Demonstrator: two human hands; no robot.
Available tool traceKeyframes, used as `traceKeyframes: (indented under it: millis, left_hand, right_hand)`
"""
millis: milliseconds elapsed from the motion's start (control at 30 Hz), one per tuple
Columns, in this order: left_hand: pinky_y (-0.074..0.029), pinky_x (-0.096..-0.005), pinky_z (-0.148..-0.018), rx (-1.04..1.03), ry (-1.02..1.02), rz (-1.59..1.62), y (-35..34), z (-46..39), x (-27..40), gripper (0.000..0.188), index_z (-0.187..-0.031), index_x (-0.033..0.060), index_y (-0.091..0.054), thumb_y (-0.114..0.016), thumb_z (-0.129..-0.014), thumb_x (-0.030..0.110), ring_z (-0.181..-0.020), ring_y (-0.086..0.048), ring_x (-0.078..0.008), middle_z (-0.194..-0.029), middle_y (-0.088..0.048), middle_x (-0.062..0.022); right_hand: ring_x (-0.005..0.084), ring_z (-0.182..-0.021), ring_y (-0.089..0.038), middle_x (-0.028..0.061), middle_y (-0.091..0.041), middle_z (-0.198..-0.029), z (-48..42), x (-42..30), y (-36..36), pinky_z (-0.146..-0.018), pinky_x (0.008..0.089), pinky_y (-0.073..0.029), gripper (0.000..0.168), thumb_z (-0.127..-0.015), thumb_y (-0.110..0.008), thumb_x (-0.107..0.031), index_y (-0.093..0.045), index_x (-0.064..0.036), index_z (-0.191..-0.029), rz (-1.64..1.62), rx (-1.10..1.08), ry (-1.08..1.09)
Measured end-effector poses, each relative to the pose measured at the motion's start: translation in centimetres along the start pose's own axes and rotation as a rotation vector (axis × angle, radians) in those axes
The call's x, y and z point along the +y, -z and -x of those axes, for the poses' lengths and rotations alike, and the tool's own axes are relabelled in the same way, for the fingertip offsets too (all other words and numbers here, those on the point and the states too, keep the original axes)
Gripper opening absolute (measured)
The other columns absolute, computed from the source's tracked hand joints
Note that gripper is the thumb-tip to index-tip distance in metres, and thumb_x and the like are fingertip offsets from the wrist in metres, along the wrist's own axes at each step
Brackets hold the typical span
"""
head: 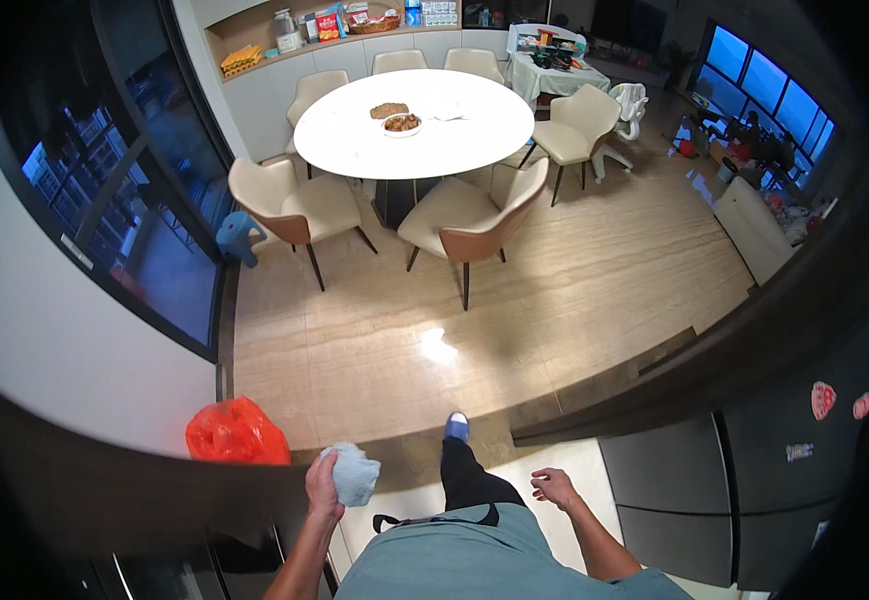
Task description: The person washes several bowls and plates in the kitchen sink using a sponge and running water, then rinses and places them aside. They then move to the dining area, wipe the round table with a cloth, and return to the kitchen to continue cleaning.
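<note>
My left hand (323,486) grips a folded light-blue cloth (356,474), held out in front of my body at the left. My right hand (552,486) hangs free at the right, fingers loosely bent and apart, with nothing in it. Between them, one foot in a blue slipper (457,427) rests at the doorway threshold. Farther ahead stands a round white dining table (472,154). On it are a white bowl of brown food (402,125), a brown item (389,111) that may be a mat, and a pale object (448,112) too washed out to name.
A red plastic bag (238,433) sits by the doorway at left. Cream chairs (479,206) ring the table; a blue stool (238,238) stands by the glass door (157,225). A dark refrigerator (671,480) flanks me at right. People (749,142) are near the far window.
</note>
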State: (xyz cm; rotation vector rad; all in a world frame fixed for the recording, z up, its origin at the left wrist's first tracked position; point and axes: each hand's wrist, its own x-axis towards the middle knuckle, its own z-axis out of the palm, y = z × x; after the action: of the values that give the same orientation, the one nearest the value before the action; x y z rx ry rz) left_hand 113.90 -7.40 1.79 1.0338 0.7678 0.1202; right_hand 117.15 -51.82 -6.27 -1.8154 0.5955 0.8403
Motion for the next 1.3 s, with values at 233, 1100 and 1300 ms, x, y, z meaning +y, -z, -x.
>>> traceKeyframes:
  millis: [233, 1100, 1300]
  left_hand:
    - [-0.051, -0.0345, -0.074, 0.273, -0.019, -0.110, 0.0, -10.9, 4.2, 0.026, -0.100, 0.0012, -0.062, -0.057, -0.087, 0.023, -0.083, -0.062, -0.0213, -0.093, -0.064, -0.0096]
    - [-0.044, -0.0470, -0.082, 0.226, -0.036, -1.288, 2.2, -42.8, 13.9, 0.046, -0.088, -0.0073, -0.063, -0.063, -0.076, 0.037, -0.093, -0.058, -0.0435, -0.093, -0.061, -0.0297]
    - [-0.047, -0.0407, -0.076, 0.270, -0.068, -1.090, -3.7, -45.1, 19.9, 0.039, -0.089, -0.0052, -0.063, -0.063, -0.079, 0.032, -0.086, -0.062, -0.0355, -0.089, -0.064, -0.0245]
  right_hand:
    - [0.0194, -0.065, -0.067, 0.0125, -0.068, -0.083, -14.9, -13.2, -1.5, -0.062, 0.0310, -0.054, 0.033, -0.078, -0.063, -0.019, -0.065, -0.002, -0.106, 0.237, 0.001, 0.210]
    - [0.0199, -0.069, -0.066, 0.0115, -0.066, -0.086, -34.6, -49.8, -2.3, -0.058, 0.0315, -0.056, 0.020, -0.090, -0.059, -0.014, -0.058, -0.002, -0.106, -0.255, -0.136, 0.061]
    - [0.0206, -0.071, -0.065, 0.0127, -0.066, -0.089, -39.2, -62.5, -4.2, -0.061, 0.0326, -0.056, 0.020, -0.092, -0.057, -0.014, -0.057, -0.002, -0.107, -0.340, -0.261, 0.089]
